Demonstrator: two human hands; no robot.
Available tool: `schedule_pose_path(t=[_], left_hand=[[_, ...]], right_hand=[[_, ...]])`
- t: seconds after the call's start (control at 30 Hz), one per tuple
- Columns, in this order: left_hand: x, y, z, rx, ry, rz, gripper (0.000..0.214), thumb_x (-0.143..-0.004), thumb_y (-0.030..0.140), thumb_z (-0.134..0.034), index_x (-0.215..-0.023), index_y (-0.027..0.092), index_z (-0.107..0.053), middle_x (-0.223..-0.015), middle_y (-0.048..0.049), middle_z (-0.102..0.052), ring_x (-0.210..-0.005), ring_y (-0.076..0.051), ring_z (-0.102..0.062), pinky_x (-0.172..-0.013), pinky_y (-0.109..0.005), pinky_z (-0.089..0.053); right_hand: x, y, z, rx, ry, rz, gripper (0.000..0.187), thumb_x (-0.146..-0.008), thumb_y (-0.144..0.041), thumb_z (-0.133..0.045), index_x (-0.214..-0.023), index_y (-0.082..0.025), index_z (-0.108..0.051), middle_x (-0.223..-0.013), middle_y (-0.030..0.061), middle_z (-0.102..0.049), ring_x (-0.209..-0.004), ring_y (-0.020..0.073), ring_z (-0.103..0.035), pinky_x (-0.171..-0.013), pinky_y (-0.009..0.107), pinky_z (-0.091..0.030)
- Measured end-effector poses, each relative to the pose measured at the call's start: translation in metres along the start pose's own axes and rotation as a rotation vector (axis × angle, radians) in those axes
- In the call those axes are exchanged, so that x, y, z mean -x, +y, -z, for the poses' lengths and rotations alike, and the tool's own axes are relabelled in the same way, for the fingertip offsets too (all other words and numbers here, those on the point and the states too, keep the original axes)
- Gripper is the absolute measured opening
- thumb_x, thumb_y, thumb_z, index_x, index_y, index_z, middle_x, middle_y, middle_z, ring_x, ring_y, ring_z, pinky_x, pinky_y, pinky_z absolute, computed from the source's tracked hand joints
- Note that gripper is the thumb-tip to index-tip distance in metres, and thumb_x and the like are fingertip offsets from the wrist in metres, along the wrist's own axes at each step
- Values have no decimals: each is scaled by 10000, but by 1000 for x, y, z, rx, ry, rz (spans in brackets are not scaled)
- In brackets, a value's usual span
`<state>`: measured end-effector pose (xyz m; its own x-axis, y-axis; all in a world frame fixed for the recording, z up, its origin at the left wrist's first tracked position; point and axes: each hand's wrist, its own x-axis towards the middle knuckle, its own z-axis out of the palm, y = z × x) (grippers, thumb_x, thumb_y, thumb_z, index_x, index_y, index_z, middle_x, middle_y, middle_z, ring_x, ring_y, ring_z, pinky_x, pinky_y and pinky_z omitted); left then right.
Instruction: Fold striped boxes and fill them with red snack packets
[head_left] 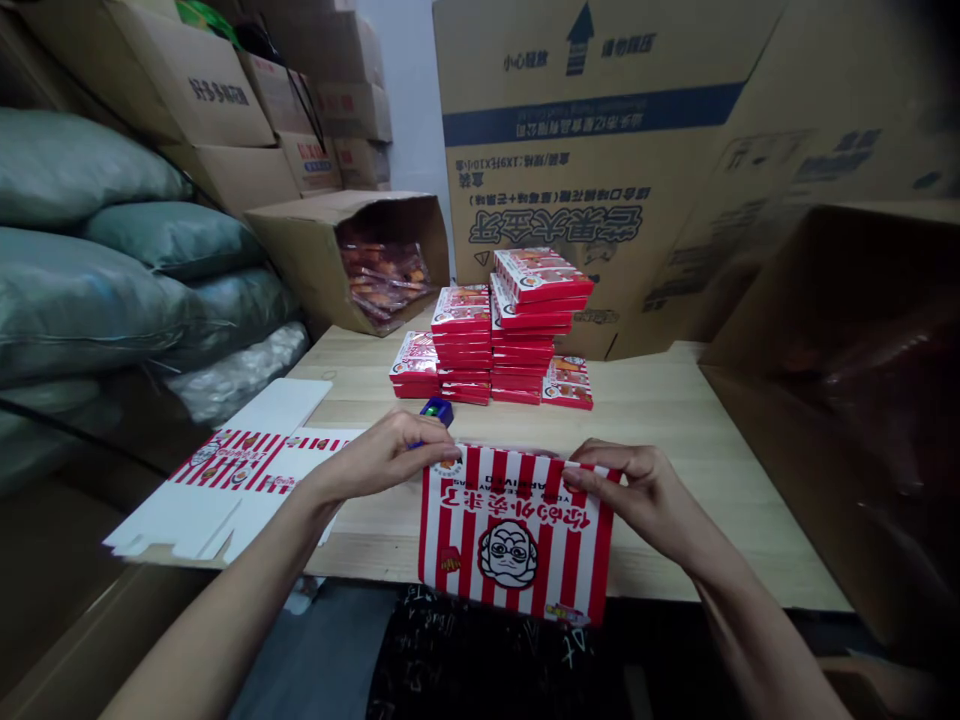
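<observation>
Both my hands grip the upper edge of a red-and-white striped paper box [555,545], which hangs tilted over the table's front edge. Its near face carries a cartoon head and upside-down lettering. My left hand [401,450] pinches the top left corner between thumb and fingers. At the top right, my right hand [637,490] pinches the same edge, thumb on the near side. What lies behind the box is hidden. Beyond it, finished-looking striped boxes [461,335] stand in several stacks. Flat unfolded box blanks [225,490] lie left of my left forearm.
A blue tape dispenser [437,410] sits past my left hand on the wooden table [750,510]. An open carton [300,250] at the back left holds plastic-wrapped pieces. Large cardboard [562,170] stands behind, an open carton [862,380] on the right. Stuffed sacks [90,290] fill the left.
</observation>
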<state>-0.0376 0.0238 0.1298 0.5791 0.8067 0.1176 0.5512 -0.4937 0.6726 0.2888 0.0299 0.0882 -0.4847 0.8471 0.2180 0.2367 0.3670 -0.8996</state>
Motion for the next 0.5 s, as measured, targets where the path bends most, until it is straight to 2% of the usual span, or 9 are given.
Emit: schedule_pose_path(t=[0.1,0.17,0.2,0.3,0.4,0.5], left_hand=[[7,-4,-12,-32,106,16,359,-1050,383,-512,-805,223,-720,-756,-18,-646,-707,-161,-571,-708,-301,-449],[14,-9,-25,7,234,80,245,-1042,363,-534,-985,251,-745,-908,-38,-711,-836,-191,-639,-780,-317,-490],[17,-14,-32,55,295,124,211,-1035,356,-551,-1096,271,-734,-1012,-46,-728,-920,-206,-662,-823,-325,-509],[17,-35,-58,247,412,243,310,-1003,360,-607,-1306,318,-661,-1247,-56,-711,-1113,-244,-665,-940,-354,-532],[0,-67,-86,359,473,302,346,-979,392,-636,-1312,305,-676,-1332,-74,-684,-1224,-285,-626,-1050,-402,-497],[-19,-98,-110,434,523,325,333,-983,413,-636,-1273,261,-695,-1306,-92,-684,-1250,-297,-607,-1089,-419,-467]], right_hand=[[5,4,3,-17,75,-71,269,-911,-468,-729,-759,-250,-772,-766,23,-741,-689,174,-664,-601,269,-525],[13,11,2,-25,181,-104,196,-842,-468,-801,-879,-276,-805,-881,44,-796,-784,222,-729,-653,292,-585],[16,16,-1,-39,230,-122,227,-819,-469,-822,-954,-287,-811,-954,56,-809,-836,245,-747,-684,308,-608],[18,39,-16,-150,346,-214,294,-836,-494,-802,-1032,-276,-779,-1018,77,-801,-853,256,-751,-692,326,-632],[3,75,-37,-270,436,-308,297,-897,-537,-731,-989,-254,-721,-962,68,-777,-831,237,-730,-654,298,-602],[-19,112,-53,-279,530,-273,347,-895,-589,-717,-865,-243,-706,-1081,83,-764,-1091,271,-692,-848,314,-572]])
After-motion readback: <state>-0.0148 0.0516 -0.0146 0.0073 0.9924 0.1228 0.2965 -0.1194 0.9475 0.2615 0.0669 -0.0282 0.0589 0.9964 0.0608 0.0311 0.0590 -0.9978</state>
